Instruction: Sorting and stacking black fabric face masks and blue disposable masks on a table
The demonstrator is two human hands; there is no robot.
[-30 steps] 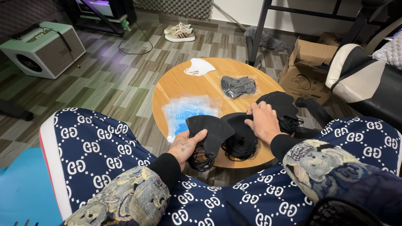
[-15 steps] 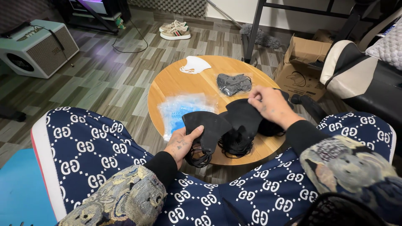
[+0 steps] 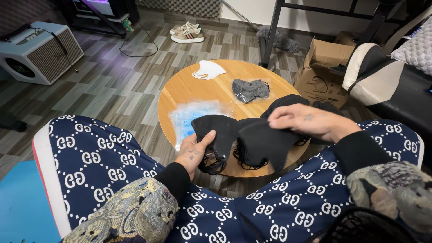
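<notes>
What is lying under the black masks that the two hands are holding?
Under the black masks the round wooden table shows, with black ear loops hanging on it. The clear plastic packet lies partly beneath their left edge. Anything directly below the fabric is covered.

Two hands are at work: the left hand (image 3: 194,153) and the right hand (image 3: 308,123), each gripping black face masks. At least three black masks (image 3: 252,137) show in the pile, though the overlap hides an exact count. One white mask (image 3: 208,69) and one grey mask (image 3: 249,89) in a clear wrapper lie on the one round wooden surface (image 3: 191,92), beside one bluish plastic packet (image 3: 191,116). On the floor: two sneakers (image 3: 186,33), one cardboard box (image 3: 326,67), one amplifier (image 3: 38,51).
</notes>
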